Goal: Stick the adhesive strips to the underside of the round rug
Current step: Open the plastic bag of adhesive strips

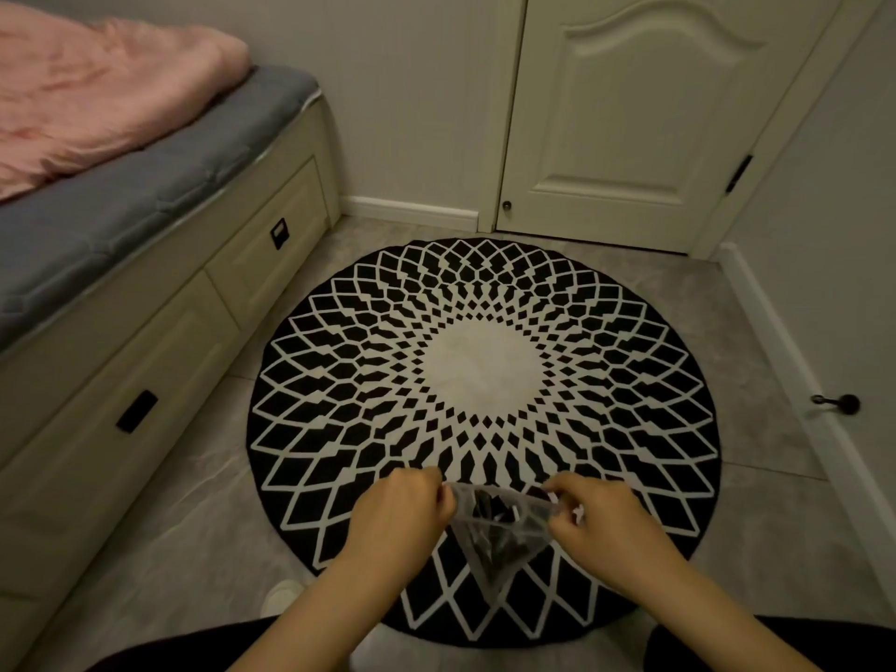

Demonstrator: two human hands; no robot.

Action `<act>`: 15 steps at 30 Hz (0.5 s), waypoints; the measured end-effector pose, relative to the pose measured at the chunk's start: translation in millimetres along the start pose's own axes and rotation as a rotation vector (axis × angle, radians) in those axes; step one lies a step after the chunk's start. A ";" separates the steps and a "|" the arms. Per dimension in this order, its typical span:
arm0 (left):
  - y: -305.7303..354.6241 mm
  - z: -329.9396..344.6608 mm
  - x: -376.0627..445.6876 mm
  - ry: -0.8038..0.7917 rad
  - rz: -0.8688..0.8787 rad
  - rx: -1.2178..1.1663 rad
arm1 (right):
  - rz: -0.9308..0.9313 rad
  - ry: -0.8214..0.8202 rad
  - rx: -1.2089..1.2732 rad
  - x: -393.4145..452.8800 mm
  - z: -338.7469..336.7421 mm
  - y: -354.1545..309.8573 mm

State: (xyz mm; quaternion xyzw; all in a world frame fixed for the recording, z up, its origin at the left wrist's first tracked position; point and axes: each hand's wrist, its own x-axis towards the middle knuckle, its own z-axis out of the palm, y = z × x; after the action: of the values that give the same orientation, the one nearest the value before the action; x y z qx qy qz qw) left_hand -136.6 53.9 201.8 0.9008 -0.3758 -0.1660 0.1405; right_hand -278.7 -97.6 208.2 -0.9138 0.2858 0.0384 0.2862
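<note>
A bed (145, 264) with cream drawer fronts runs along the left side of the floor (194, 516). On it lies a grey quilted mattress (121, 206), and a pink fluffy blanket (87, 89) is bunched on top of the mattress. At the far wall there is a cream panelled door (625, 104). On the right, a dark door stopper (843, 404) sticks out low from the wall, above the white baseboard (785, 361). The floor is made of grey tiles with a soft marble look.

The round rug (485, 380) lies flat on the floor, pattern side up, between the bed and the right wall, and its far edge is close to the door. It is black with a lattice of white diamond shapes that become smaller toward a plain white circle in the middle. Its near edge reaches the person's legs at the bottom of the view.

Both hands are over the near part of the rug and hold a small clear plastic bag (499, 531). The left hand (402, 511) pinches the top left edge of the bag, and the right hand (596, 516) pinches the top right edge, so the mouth is stretched between them. The bag hangs down to a point. Inside are dark pieces, probably the adhesive strips (489, 540), but their shape is not clear through the wrinkled plastic.
</note>
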 end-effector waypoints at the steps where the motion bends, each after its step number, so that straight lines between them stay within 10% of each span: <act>1: 1.3 1.3 0.2 0.015 0.016 -0.017 | -0.002 -0.010 0.030 0.5 1.6 1.1; 15: 7.3 -13.4 -0.5 0.034 -0.030 -0.565 | 0.198 -0.138 0.439 3.6 -2.5 -3.5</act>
State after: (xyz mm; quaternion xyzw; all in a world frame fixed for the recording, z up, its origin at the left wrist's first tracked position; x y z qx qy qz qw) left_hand -136.1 51.0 216.8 0.8341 -0.2987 -0.2511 0.3899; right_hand -274.0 -98.4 211.1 -0.7924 0.3551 0.0658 0.4916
